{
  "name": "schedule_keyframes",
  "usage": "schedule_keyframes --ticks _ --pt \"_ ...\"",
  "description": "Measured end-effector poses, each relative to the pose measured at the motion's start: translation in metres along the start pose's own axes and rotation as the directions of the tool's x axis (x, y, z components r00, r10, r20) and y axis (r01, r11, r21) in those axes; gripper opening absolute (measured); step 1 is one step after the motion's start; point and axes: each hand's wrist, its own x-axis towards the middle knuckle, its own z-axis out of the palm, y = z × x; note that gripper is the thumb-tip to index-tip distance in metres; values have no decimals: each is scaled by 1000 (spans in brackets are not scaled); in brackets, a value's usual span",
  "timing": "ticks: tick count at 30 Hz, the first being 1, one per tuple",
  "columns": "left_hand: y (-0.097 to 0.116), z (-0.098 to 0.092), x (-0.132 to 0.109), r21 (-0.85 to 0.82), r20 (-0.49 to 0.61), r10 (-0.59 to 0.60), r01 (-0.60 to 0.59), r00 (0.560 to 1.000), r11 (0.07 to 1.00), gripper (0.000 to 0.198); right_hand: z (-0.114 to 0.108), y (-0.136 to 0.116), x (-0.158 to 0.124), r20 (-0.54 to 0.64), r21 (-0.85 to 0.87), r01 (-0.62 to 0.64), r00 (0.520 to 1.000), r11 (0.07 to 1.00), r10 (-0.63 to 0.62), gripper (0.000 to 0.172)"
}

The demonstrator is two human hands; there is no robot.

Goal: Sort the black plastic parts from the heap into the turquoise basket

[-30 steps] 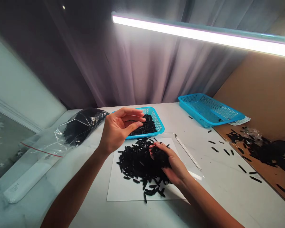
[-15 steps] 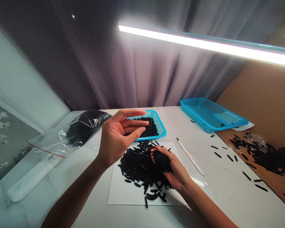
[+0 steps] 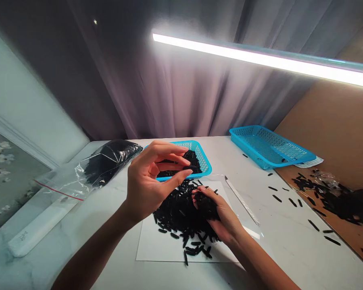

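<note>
My left hand (image 3: 153, 181) is raised over the pile, thumb and fingers curled together around a thin black piece (image 3: 194, 166) at their tips. My right hand (image 3: 222, 215) lies palm up at the right of the pile, its fingers curled around a handful of small, elongated black pieces (image 3: 206, 205). Below both hands, a heap of the same black pieces (image 3: 178, 211) covers much of a white sheet (image 3: 151, 247). Just beyond is a blue perforated basket (image 3: 206, 159) holding more of them, partly hidden by my left hand.
A clear zip bag (image 3: 109, 161) of black pieces lies at the left, over a long white object (image 3: 39, 229). Another blue basket (image 3: 260, 147) stands back right. Loose black pieces lie on the table and brown board (image 3: 345, 237). A thin white strip (image 3: 242, 201) is beside the sheet.
My left hand's thumb and fingers have drawn closer together, and a thin black piece shows at their tips. My right hand has barely moved.
</note>
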Motion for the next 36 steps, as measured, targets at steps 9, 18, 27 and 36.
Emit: schedule_keyframes --ticks 9,18,27,36 --pt "-4 -3 -1 27 32 151 -152 988 988 38 -2 1 0 2 -2 2 1000 1000 -2 13" --pt "-7 -5 -2 213 61 449 -451 891 866 36 0 -1 -1 12 -8 5 1000 1000 -5 15" --pt "-8 -7 -3 177 77 490 -496 868 850 47 0 -1 -1 7 -7 5 1000 1000 -5 16" --pt "-14 -9 -5 111 87 521 -528 849 842 55 1 -1 -3 2 1 -16 1000 1000 16 16"
